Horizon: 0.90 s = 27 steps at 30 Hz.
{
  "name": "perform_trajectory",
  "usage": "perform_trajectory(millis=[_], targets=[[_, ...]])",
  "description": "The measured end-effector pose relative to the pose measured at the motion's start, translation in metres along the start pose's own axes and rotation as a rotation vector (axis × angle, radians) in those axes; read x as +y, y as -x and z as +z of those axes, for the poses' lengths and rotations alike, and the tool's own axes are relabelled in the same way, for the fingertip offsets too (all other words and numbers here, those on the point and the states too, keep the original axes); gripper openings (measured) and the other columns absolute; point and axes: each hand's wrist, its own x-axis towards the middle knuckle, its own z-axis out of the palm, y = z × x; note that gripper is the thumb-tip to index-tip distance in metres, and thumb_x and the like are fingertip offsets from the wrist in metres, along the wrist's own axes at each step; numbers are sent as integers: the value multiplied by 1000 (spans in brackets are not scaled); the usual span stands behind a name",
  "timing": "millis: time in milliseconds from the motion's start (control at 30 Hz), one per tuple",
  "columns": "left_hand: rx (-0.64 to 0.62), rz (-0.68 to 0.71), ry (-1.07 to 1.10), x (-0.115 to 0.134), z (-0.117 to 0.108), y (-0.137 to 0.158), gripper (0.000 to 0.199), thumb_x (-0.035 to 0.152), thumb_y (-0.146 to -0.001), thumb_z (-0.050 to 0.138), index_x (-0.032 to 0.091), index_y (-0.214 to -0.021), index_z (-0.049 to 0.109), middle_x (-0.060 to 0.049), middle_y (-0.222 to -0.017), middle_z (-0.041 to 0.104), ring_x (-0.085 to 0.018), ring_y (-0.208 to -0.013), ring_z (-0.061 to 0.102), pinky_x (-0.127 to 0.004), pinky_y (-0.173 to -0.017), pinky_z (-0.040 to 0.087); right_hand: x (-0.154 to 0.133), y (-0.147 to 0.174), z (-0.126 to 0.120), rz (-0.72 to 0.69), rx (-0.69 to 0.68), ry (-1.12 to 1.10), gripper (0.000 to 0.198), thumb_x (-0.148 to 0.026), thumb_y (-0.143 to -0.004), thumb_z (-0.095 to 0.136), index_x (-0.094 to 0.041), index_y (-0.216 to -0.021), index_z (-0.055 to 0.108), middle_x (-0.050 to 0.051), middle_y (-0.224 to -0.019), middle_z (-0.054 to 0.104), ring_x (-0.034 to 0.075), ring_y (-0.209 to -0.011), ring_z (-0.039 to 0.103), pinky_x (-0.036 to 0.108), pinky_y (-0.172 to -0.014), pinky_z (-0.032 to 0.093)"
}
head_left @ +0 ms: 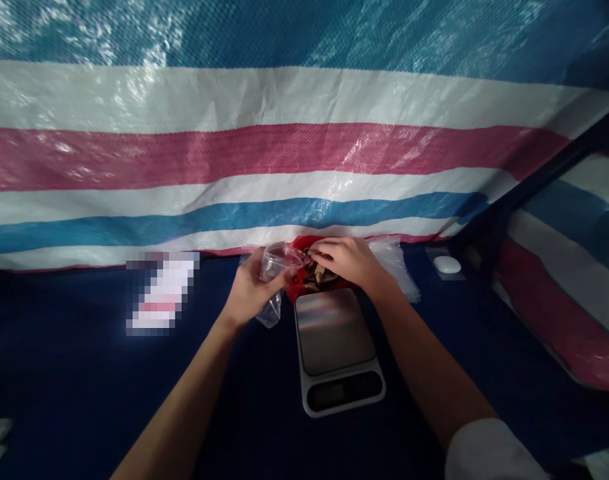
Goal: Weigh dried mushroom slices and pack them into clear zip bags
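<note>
My left hand is closed around a clear plastic bag, its mouth held open toward the right. Dried brown pieces, perhaps dried mushroom or bark, lie in a red plastic bag between the two hands. Over that red bag, my right hand has its fingers curled down at the brown pieces, close to the clear bag's mouth. Its fingertips are partly hidden. Just in front of the red bag stands a kitchen scale with a metal plate and a dark display.
A stack of clear plastic bags lies right of my right hand. Farther right is a small white rounded object. A blurred-out white and pink item sits at left. Striped plastic sheeting closes off the back of the dark blue surface.
</note>
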Motion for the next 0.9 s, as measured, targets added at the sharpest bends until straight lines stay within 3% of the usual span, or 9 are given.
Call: perform_trajectory(millis=[233, 367, 467, 600, 900], targets=[[10, 9, -10, 0, 9, 2, 54, 49, -83, 81, 15, -123, 69, -13, -119, 78, -30, -114, 73, -44, -103, 58, 12, 14, -1, 168, 250, -291, 24, -36, -99, 64, -26, -111, 82, 4, -109, 82, 21, -93, 77, 34, -90, 58], [-12, 40, -44, -2, 14, 3, 54, 48, -83, 81, 15, -124, 69, -13, -119, 77, -30, -113, 74, -44, -103, 58, 13, 21, -9, 204, 340, -547, 25, -39, -95, 68, -25, -108, 83, 5, -114, 81, 22, -100, 77, 35, -93, 61], [-41, 90, -74, -3, 18, 3, 53, 47, -83, 81, 17, -125, 70, -13, -121, 76, -30, -112, 73, -43, -101, 58, 9, 25, -16, 206, 305, -652, 26, -41, -92, 72, -24, -108, 83, 6, -106, 82, 22, -92, 78, 36, -87, 64], [-89, 170, -130, -5, 23, 4, 55, 45, -82, 82, 17, -127, 69, -12, -122, 76, -30, -112, 73, -43, -101, 59, -1, 29, -23, 111, 244, -714, 24, -39, -91, 74, -25, -108, 83, 4, -101, 83, 21, -89, 78, 36, -83, 65], [-142, 193, -166, -3, 29, 9, 57, 41, -82, 82, 16, -131, 68, -14, -126, 74, -33, -118, 71, -52, -110, 55, -18, 35, -41, -51, 240, -666, 18, -32, -92, 75, -24, -106, 83, 2, -100, 83, 17, -79, 77, 29, -73, 64]])
